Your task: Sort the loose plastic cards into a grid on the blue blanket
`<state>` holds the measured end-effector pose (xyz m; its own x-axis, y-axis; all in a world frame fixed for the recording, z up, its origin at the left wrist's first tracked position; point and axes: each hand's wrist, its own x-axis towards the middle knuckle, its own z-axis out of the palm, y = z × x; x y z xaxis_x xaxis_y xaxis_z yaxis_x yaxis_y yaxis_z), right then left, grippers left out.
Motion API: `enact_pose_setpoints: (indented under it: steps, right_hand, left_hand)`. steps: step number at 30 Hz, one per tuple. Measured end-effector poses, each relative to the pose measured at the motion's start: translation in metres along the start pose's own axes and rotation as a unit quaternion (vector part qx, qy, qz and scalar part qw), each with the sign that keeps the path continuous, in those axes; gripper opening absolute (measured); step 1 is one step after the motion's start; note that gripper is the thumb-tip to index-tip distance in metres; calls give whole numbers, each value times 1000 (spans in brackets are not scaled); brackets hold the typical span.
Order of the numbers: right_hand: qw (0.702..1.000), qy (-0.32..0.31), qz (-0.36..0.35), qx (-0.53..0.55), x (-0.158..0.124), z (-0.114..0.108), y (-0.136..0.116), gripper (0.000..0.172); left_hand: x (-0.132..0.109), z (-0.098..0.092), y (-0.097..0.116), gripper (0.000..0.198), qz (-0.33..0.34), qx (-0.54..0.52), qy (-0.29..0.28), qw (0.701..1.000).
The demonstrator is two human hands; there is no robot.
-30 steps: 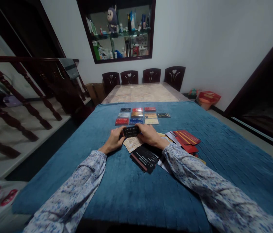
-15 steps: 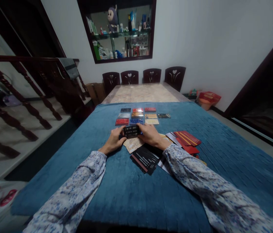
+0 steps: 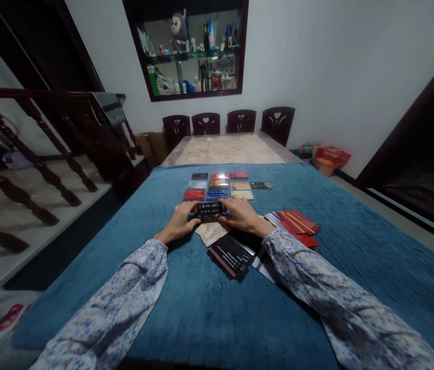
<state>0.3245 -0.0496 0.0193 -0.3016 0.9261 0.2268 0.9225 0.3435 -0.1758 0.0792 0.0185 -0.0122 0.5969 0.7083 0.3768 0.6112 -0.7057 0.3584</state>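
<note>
Both hands grip one black card (image 3: 209,209) with pale print, held flat just above the blue cloth (image 3: 209,308). My left hand (image 3: 180,221) pinches its left end and my right hand (image 3: 242,213) its right end. Under them lies a beige card (image 3: 211,232), and nearer me a black card with a red stripe (image 3: 231,255). Beyond the hands, several cards lie face up in neat rows (image 3: 219,186). A fan of red cards (image 3: 297,223) lies by my right wrist.
The blue cloth covers the near part of a long table; its bare marble top (image 3: 226,148) shows further back, with several dark chairs (image 3: 222,122) at the far end. A wooden stair rail (image 3: 47,149) runs along the left. A wall cabinet (image 3: 191,49) holds bottles and a plush toy.
Both hands and the black card have stayed together, shifting only slightly. The view has tilted a little.
</note>
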Motion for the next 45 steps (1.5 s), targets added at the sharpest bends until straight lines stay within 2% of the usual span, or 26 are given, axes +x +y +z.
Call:
enact_pose_setpoints:
  steps: [9, 15, 27, 34, 45]
  right_hand:
    - [999, -17, -41, 9, 13, -4, 10, 42]
    - [998, -41, -50, -3, 29, -9, 10, 37]
    - [997, -47, -67, 11, 63, -21, 16, 33]
    - [996, -43, -81, 17, 84, -25, 20, 30]
    - [997, -46, -51, -35, 117, -17, 33, 30]
  left_hand:
    - [8, -17, -3, 50, 10, -4, -49, 999]
    - [17, -24, -8, 48, 5, 9, -63, 998]
    - [44, -40, -19, 47, -8, 35, -78, 996]
    - [61, -44, -35, 42, -11, 57, -78, 995]
    - [87, -41, -57, 41, -9, 67, -80, 994]
